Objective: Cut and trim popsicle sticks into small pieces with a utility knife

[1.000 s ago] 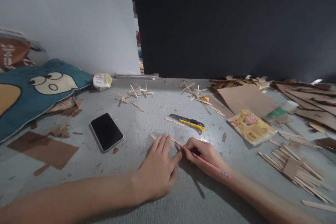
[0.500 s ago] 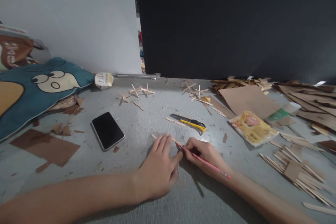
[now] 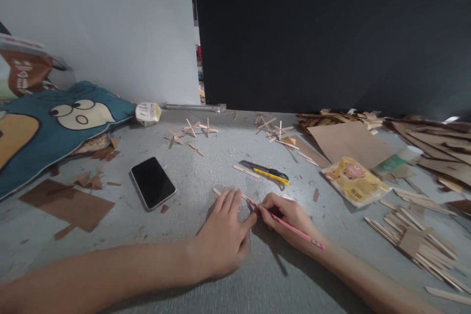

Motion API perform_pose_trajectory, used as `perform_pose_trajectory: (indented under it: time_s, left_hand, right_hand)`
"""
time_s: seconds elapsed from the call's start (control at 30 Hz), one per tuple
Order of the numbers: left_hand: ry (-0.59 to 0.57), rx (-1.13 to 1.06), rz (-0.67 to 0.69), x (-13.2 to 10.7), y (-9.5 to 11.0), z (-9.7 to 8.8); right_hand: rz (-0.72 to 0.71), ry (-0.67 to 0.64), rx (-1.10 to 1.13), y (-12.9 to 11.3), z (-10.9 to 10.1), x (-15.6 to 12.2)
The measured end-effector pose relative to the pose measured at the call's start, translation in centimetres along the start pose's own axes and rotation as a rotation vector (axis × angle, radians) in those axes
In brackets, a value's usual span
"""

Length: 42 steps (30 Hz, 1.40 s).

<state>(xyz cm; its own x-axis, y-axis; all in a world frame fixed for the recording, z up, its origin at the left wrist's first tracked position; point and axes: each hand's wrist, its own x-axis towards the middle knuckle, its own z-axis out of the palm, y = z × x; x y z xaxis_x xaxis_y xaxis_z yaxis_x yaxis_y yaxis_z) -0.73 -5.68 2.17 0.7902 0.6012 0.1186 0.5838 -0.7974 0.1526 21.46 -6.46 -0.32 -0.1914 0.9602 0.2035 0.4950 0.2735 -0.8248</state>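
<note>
My left hand (image 3: 222,235) lies on the table with its fingers pressing down a thin wooden craft stick (image 3: 217,191); the stick's middle is hidden under the fingers. Between the fingertips of my right hand (image 3: 289,213) is a pink pencil (image 3: 299,232), tilted, its tip at the stick's right part. The left thumb reaches close to the pencil's tip. Just beyond both hands lies a yellow and black utility knife (image 3: 272,173), with another craft stick (image 3: 245,171) alongside it.
A phone (image 3: 153,183) and brown cardboard pieces (image 3: 69,206) lie left, before a blue cushion (image 3: 91,113). Crossed sticks (image 3: 191,128) stand farther back. On the right are a yellow packet (image 3: 353,181), a cardboard sheet (image 3: 346,142) and a stick pile (image 3: 412,240).
The view has shifted very slightly. Both hands keep nearly the same place, the left on the craft stick and the right holding the pencil against it.
</note>
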Motion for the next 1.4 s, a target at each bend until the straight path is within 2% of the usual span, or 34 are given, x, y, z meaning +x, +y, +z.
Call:
perform_pose_trajectory:
  time_s: [0.1,0.5,0.7,1.4]
  left_hand:
    - [0.026,-0.026,0.001,-0.01,-0.03,0.09]
    - [-0.009,-0.001,0.0,0.05,-0.01,-0.07]
    - [0.015,-0.012,0.007,0.01,0.02,0.06]
    - [-0.012,-0.015,0.001,0.03,0.0,-0.02]
  right_hand:
    - [0.018,-0.013,0.008,0.05,0.0,0.0]
    - [0.02,-0.025,0.049,0.03,-0.03,-0.04]
    - [0.051,-0.022,0.063,0.24,0.01,-0.1]
    - [0.018,-0.021,0.046,0.5,0.19,-0.29]
